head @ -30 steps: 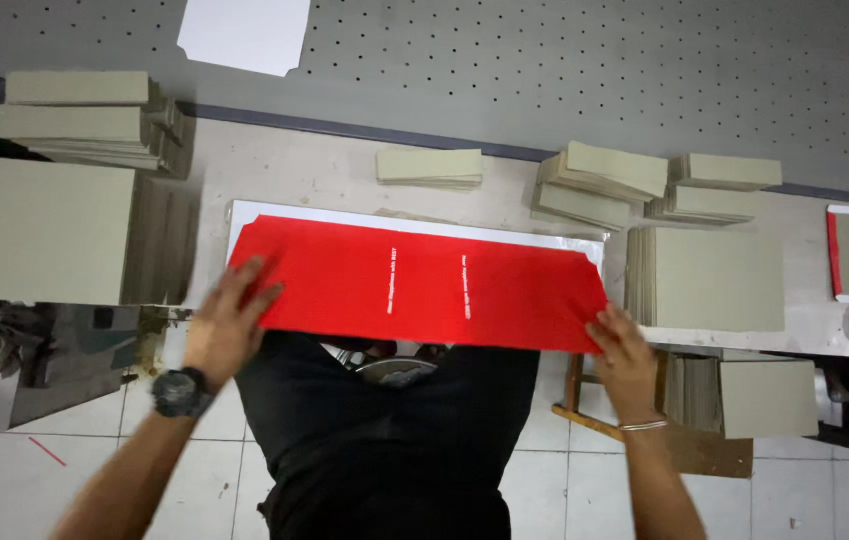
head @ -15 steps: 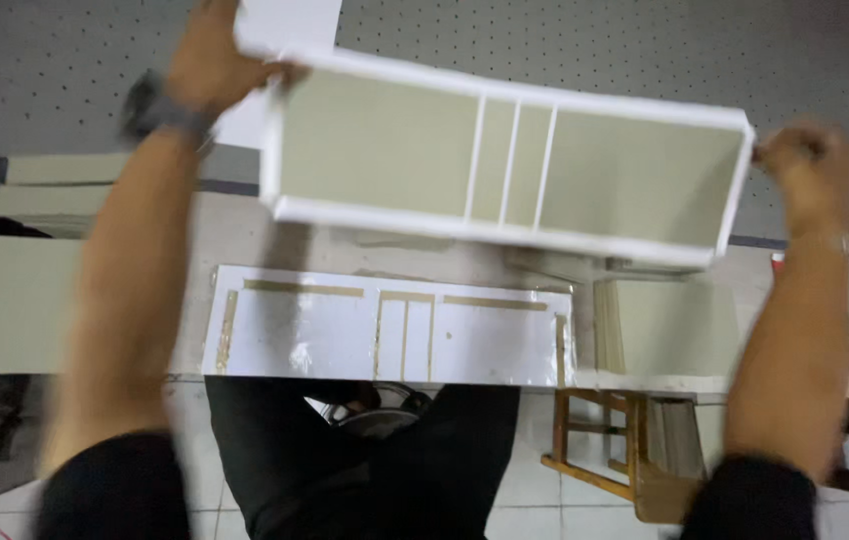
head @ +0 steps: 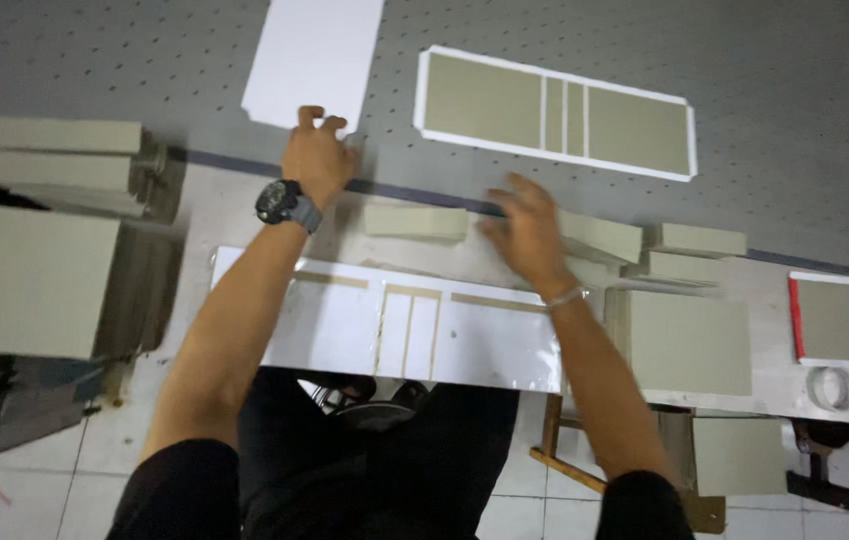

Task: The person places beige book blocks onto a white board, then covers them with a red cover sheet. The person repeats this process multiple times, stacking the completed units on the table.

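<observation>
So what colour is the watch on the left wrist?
Black. The watch shows best in the head view, strapped on just below the left hand.

Cover sheet (head: pixel 555 112) out of my hands, now flat on grey perforated table (head: pixel 725 60), boards up. Left hand (head: pixel 317 160) on white sheet (head: pixel 313 60); right hand (head: pixel 530 232) lowered, empty.
</observation>
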